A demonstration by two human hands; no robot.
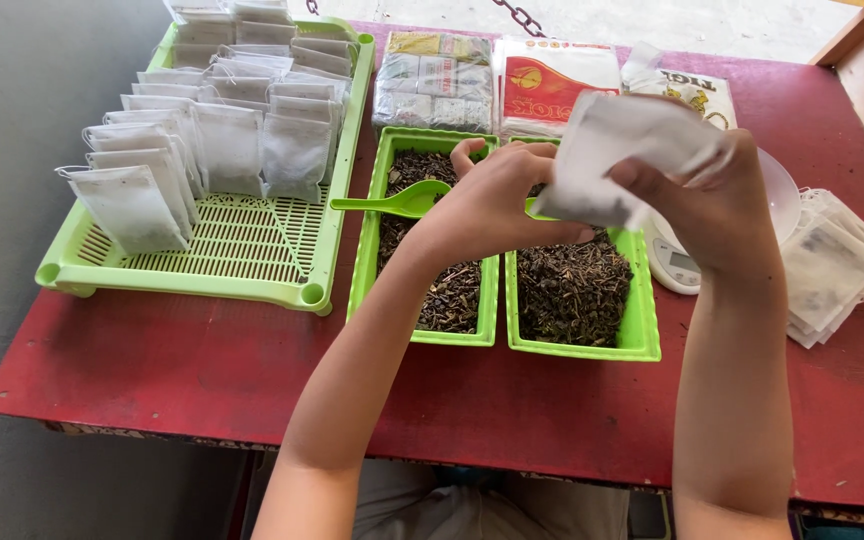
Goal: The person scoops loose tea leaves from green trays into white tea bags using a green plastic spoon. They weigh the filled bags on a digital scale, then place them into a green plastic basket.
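My left hand (497,195) and my right hand (707,195) both grip a white filter pouch (617,155), held above two narrow green trays of dark dried leaves, one on the left (364,262) and one on the right (642,335). A green plastic spoon (397,202) lies across the left tray, just left of my left hand. The right tray's far end is hidden behind the pouch and my hands.
A big green slatted tray (242,255) at the left holds several filled white pouches (222,120). Packets (497,80) lie at the table's back. A small white scale (677,265) and a stack of empty pouches (837,265) sit at the right on the red table (202,370).
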